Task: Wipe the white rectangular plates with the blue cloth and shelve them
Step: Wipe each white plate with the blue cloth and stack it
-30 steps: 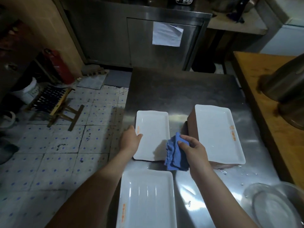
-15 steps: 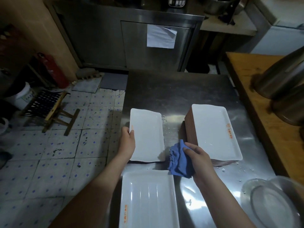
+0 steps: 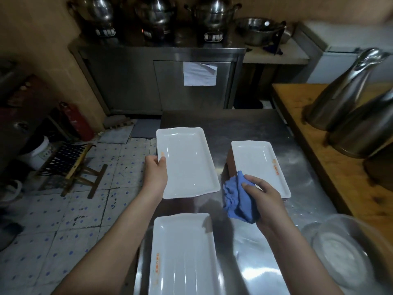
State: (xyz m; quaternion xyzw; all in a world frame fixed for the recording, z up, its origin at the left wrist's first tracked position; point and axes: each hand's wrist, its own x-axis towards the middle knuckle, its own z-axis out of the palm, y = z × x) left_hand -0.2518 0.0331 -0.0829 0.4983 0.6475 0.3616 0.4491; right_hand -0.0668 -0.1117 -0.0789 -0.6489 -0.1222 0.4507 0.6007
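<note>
While the left hand (image 3: 156, 177) pinches the white plate (image 3: 187, 162) at the middle of its long edge, thumb over the rim and the other fingers hidden beneath, the right hand (image 3: 263, 199) has its fingers (image 3: 252, 180) curled round the bunched blue cloth (image 3: 236, 199), just right of that plate's near corner. The plate looks to be lifted off the table (image 3: 265, 262) and slightly tilted.

It is stiff, glazed ware, so likely slippery where damp, weighty for a one-sided hold and apt to chip. The raised rim on a long side looks the safest place to hold it. The cloth is soft and light and should mould to the dish.

Beyond the right fingers stands a stack of plates (image 3: 259, 165); nearer than both sets of fingers lies another plate (image 3: 182, 252). Droplets speckle the steel right of the cloth, and clear glass dishes (image 3: 340, 252) sit further right. A wooden counter (image 3: 319, 145) carries steel pots (image 3: 344, 92). Far ahead of the fingers is a steel cabinet (image 3: 127, 81) with a paper sheet (image 3: 200, 73). Left of them lie the tiled floor (image 3: 63, 209) and a folding stool (image 3: 72, 167).
</note>
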